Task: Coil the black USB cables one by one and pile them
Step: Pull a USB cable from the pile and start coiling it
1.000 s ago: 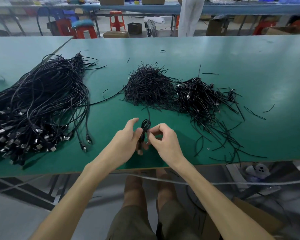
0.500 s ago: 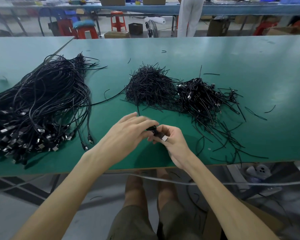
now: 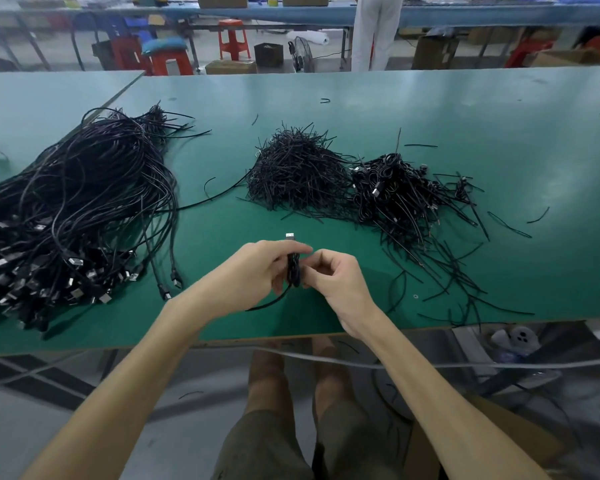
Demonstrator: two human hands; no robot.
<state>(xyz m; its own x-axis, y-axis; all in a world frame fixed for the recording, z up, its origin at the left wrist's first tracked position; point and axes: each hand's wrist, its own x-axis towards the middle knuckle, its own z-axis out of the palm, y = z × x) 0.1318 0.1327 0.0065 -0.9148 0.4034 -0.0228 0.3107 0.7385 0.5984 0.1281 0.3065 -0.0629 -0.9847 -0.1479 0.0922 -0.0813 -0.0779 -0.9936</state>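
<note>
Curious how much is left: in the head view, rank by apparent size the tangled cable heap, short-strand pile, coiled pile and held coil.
1. tangled cable heap, clearly largest
2. short-strand pile and coiled pile: look alike, not ranked
3. held coil, smallest

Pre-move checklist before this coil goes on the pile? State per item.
1. Grip on both sides: ok. The left hand and the right hand pinch the coiled cable between them.
2. Coil compact: ok. It is a tight bundle, with the USB plug sticking out at the top.
3. Ends tucked: not ok. A loose black strand trails down and to the left from the coil.
4. Tie fastened: cannot tell. Fingers cover the coil's middle.
5. Drop spot in view: ok. The pile of coiled cables lies ahead to the right.
</note>
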